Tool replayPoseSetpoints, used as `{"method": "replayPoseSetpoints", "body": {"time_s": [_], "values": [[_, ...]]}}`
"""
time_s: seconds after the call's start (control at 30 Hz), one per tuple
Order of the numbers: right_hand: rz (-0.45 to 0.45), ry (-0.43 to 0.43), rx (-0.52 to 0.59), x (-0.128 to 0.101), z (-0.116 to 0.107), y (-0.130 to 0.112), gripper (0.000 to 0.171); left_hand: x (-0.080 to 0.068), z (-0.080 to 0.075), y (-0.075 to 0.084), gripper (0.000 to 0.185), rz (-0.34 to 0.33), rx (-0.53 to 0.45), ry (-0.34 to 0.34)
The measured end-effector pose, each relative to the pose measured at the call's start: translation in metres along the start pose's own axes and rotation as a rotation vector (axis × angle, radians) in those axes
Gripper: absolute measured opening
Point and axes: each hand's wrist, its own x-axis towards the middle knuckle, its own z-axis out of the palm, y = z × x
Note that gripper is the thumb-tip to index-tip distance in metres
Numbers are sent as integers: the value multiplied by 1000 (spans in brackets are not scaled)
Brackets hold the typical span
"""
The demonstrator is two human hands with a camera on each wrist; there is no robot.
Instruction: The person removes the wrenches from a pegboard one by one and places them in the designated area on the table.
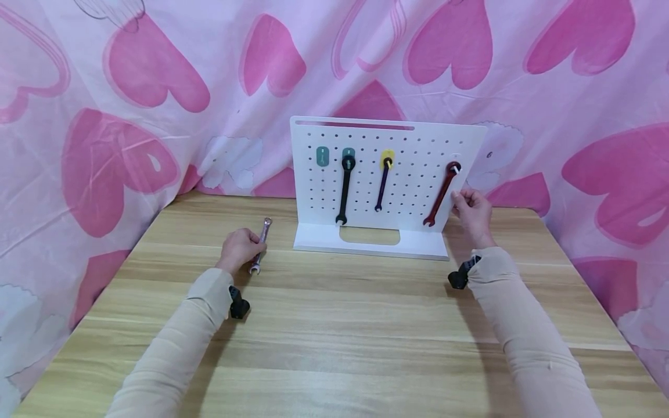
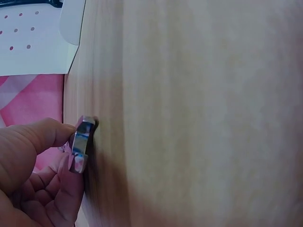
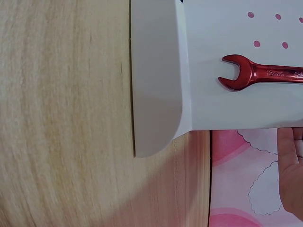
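My left hand (image 1: 241,249) pinches a silver combination wrench (image 1: 264,231) between thumb and fingers, just over the tabletop left of a white pegboard stand. In the left wrist view the wrench's open end (image 2: 82,144) points at the camera. My right hand (image 1: 474,216) grips the right edge of the pegboard (image 1: 324,200), thumb in front. Beside that hand hangs a red wrench (image 1: 441,196), its open end down. A purple wrench (image 1: 382,187) and a black wrench (image 1: 344,191) hang farther left. The right wrist view shows only part of my right hand.
A green label (image 1: 322,156) sits on the board's upper left with no wrench under it. The board's base (image 1: 313,238) has a cut-out slot. A wooden table (image 1: 334,337) lies beneath, and a pink heart-print curtain (image 1: 219,133) hangs behind it.
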Motion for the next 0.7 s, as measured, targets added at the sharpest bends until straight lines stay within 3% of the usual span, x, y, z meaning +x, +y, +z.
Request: {"method": "replayPoseSetpoints", "body": {"time_s": [0.13,0.43,0.7], "values": [[-6,2,-10,9,-4,12,9,0,2,-1,22,-1,-11,4],[24,16,6,4,-2,3,9,1,3,-3,22,43,68,42],[40,22,18,6,-2,5,9,0,2,-5,23,48,44,30]]}}
